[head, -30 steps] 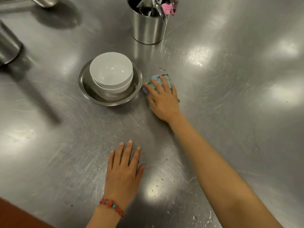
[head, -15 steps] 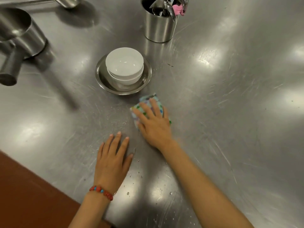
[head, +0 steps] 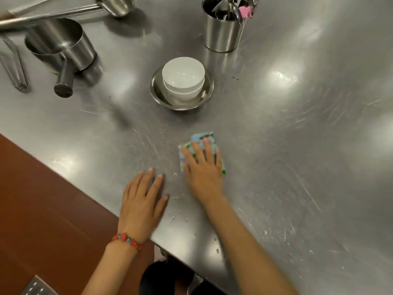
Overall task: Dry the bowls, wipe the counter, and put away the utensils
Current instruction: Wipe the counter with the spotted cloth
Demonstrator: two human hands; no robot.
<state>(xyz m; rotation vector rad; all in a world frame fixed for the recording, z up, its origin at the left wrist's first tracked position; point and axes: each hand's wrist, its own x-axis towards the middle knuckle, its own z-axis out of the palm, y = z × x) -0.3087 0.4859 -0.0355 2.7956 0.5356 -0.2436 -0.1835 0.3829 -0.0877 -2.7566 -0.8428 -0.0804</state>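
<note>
My right hand (head: 204,173) presses flat on a folded, light-blue patterned cloth (head: 202,138) on the steel counter (head: 297,145). My left hand (head: 142,199), with a red bead bracelet, lies flat on the counter near its front edge, fingers spread, holding nothing. Two stacked white bowls (head: 183,76) sit in a shallow steel bowl (head: 157,92) farther back. A steel utensil holder (head: 222,33) with spoons and a pink-handled tool stands at the back. Water drops dot the counter near my hands.
A steel saucepan (head: 61,45) with a dark handle lies at the back left, with tongs (head: 12,67) beside it and a ladle (head: 114,5) behind. The counter's front edge runs diagonally at lower left, above a brown floor (head: 42,199).
My right hand has dragged the cloth toward me, away from the bowls. My left hand has stayed flat on the counter. The view has shifted back, showing the counter edge and floor.
</note>
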